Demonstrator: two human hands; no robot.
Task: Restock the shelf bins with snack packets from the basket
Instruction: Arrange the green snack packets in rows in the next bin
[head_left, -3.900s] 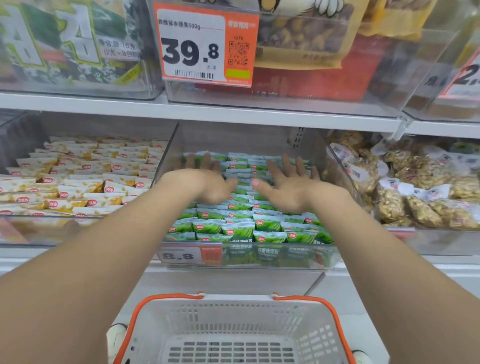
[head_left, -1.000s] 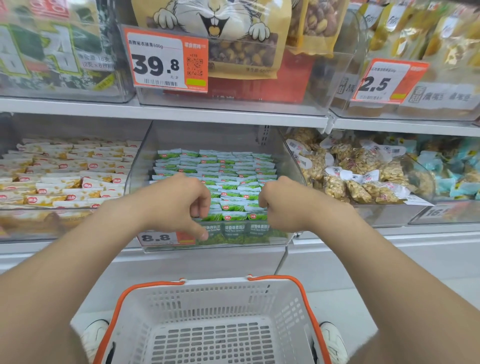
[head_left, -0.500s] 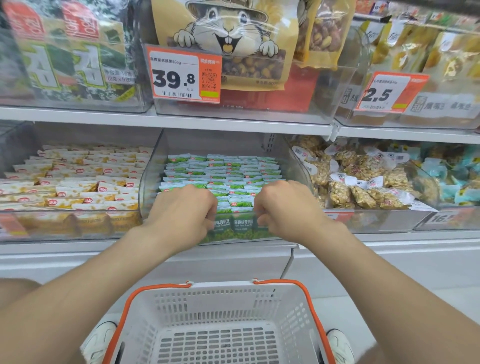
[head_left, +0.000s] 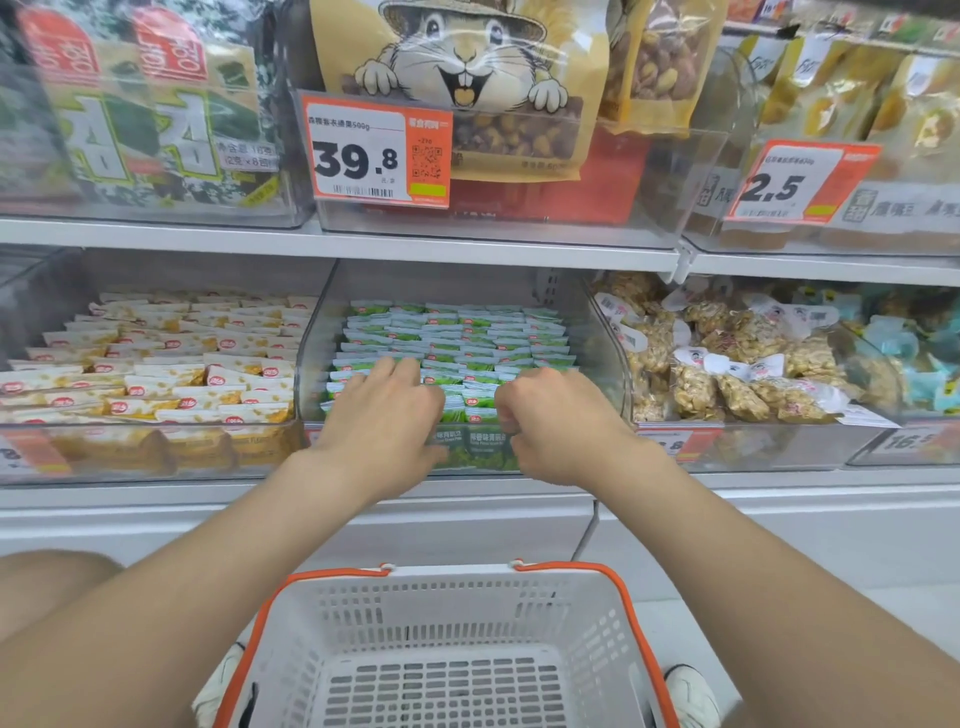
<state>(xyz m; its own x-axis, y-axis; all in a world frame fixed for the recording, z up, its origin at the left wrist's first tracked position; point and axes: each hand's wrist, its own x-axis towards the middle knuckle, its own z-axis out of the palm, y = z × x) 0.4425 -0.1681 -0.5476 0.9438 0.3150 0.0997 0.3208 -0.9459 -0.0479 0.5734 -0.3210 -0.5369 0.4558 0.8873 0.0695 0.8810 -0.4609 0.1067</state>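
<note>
Two hands, left hand (head_left: 387, 415) flat, right hand (head_left: 558, 421) fisted, below "39.8" tag (head_left: 379, 150).

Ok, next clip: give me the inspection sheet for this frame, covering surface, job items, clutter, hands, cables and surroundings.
Surface: white shelf carrying a row of clear bins.
Job's things: middle bin filled with neat rows of green packets; white basket with orange handles below, no packets seen in it.
Clutter: nothing seen.
Hands: left hand flat on the front green packets, fingers spread; right hand curled at the bin's front edge, contents of its grip hidden.
Cables: nothing seen.
Surroundings: yellow-and-white packets in the left bin, bagged nuts in the right bin, price tag 39.8 on the upper shelf.
</note>
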